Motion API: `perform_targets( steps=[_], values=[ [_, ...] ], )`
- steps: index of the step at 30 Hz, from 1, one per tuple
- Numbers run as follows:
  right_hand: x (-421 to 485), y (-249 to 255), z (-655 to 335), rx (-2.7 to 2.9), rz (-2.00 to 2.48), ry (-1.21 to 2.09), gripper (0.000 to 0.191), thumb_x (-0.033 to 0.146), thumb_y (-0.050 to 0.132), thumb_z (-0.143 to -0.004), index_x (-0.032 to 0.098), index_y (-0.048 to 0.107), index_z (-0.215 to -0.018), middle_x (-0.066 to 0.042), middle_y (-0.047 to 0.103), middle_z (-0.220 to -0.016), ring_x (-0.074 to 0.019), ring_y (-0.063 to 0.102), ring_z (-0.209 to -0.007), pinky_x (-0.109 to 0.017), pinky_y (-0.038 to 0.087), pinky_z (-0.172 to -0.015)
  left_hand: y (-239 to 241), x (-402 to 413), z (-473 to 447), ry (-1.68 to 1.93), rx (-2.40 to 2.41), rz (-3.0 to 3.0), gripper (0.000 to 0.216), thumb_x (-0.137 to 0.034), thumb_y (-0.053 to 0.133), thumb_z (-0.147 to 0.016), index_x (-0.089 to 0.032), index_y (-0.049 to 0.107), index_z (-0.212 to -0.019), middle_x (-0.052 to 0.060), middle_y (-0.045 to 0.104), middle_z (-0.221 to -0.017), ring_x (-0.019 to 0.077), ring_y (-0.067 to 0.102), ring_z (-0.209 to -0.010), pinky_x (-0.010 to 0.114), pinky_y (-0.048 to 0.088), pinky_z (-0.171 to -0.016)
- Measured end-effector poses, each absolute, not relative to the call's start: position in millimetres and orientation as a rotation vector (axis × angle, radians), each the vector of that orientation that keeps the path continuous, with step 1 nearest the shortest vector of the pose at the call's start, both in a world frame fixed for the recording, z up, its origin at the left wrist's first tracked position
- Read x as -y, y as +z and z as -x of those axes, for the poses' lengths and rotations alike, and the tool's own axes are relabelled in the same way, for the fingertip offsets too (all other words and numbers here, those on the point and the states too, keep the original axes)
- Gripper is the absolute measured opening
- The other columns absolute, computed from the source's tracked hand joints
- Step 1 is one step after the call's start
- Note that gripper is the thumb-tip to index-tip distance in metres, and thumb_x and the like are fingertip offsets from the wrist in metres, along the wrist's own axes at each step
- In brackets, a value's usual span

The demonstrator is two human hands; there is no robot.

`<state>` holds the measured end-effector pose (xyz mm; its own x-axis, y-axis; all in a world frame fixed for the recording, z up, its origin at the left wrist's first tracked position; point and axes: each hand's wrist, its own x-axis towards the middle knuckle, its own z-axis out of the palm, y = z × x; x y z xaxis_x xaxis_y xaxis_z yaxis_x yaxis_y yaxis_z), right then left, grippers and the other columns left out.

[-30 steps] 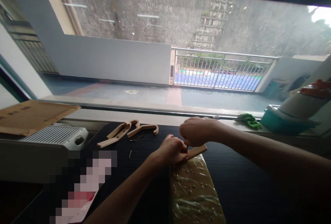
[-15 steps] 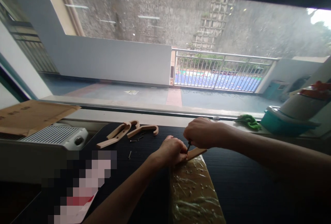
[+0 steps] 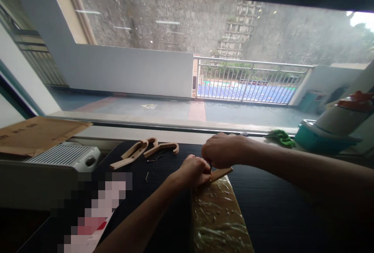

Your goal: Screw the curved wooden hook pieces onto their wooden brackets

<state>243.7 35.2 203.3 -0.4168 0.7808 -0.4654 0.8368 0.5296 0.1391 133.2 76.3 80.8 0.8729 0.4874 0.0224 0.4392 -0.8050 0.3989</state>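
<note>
My left hand (image 3: 193, 171) is closed on a wooden hook piece (image 3: 221, 174) and presses it down on the near end of a plastic-wrapped yellowish block (image 3: 217, 216). Just above it, my right hand (image 3: 221, 151) is a fist round a small dark tool whose tip points down at the wooden piece. Only a sliver of the tool shows between the two hands. Three more wooden hooks (image 3: 140, 149) lie on the black table (image 3: 277, 206) to the left, with several small screws (image 3: 153, 160) beside them.
A white heater (image 3: 62, 155) with a cardboard sheet (image 3: 35, 134) on top stands at the left. A green cloth (image 3: 282, 137) and a teal-based appliance (image 3: 330, 126) sit on the window sill at right. A blurred-out patch lies at the lower left.
My right hand rose a little and moved right half a second ago, showing the tool's dark shaft, then came back down and left onto the wooden piece. The left hand stayed put.
</note>
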Motion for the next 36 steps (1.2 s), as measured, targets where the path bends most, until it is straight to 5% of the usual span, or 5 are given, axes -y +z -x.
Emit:
perform_targets(
  steps=[13, 20, 25, 29, 36],
  values=[
    [-18, 197, -247, -2.392, -1.536, -0.187, 0.024, 0.011, 0.060, -0.070, 0.024, 0.057, -0.050, -0.004, 0.064, -0.062, -0.0180, 0.059, -0.064, -0.030, 0.038, -0.057, 69, -79, -134, 0.227, -0.667, -2.665, 0.017, -0.022, 0.055, -0.075, -0.022, 0.070, -0.068, -0.003, 0.070, -0.067, 0.0133, 0.060, -0.068, 0.030, 0.032, -0.087],
    [-18, 187, -263, -2.314, -1.771, -0.191, 0.023, 0.017, 0.051, -0.076, 0.023, 0.062, -0.057, -0.004, 0.065, -0.061, -0.0152, 0.057, -0.056, -0.028, 0.037, -0.050, 70, -78, -135, 0.201, -0.677, -2.654, 0.017, -0.022, 0.054, -0.075, -0.020, 0.066, -0.063, -0.003, 0.065, -0.060, 0.0132, 0.056, -0.065, 0.039, 0.026, -0.097],
    [-14, 197, -258, -2.324, -1.622, -0.109, 0.013, 0.015, 0.060, -0.071, 0.024, 0.068, -0.076, -0.005, 0.070, -0.079, -0.0214, 0.062, -0.075, -0.032, 0.040, -0.061, 73, -75, -134, 0.184, -0.713, -2.605, 0.017, -0.021, 0.053, -0.075, -0.021, 0.067, -0.065, -0.003, 0.065, -0.064, 0.0141, 0.056, -0.069, 0.046, 0.020, -0.101],
    [-16, 203, -250, -2.381, -1.518, -0.095, 0.021, 0.004, 0.057, -0.070, 0.023, 0.065, -0.064, -0.005, 0.068, -0.071, -0.0194, 0.061, -0.067, -0.031, 0.038, -0.059, 71, -75, -132, 0.209, -0.695, -2.600, 0.015, -0.022, 0.055, -0.075, -0.020, 0.066, -0.064, -0.003, 0.066, -0.067, 0.0135, 0.057, -0.070, 0.044, 0.020, -0.102],
    [-24, 190, -260, -2.400, -1.637, -0.194, 0.017, 0.013, 0.058, -0.072, 0.023, 0.065, -0.060, -0.005, 0.066, -0.065, -0.0182, 0.058, -0.062, -0.030, 0.036, -0.054, 71, -77, -133, 0.186, -0.678, -2.622, 0.015, -0.021, 0.055, -0.074, -0.020, 0.065, -0.064, -0.003, 0.066, -0.065, 0.0134, 0.057, -0.070, 0.040, 0.021, -0.101]
  ],
)
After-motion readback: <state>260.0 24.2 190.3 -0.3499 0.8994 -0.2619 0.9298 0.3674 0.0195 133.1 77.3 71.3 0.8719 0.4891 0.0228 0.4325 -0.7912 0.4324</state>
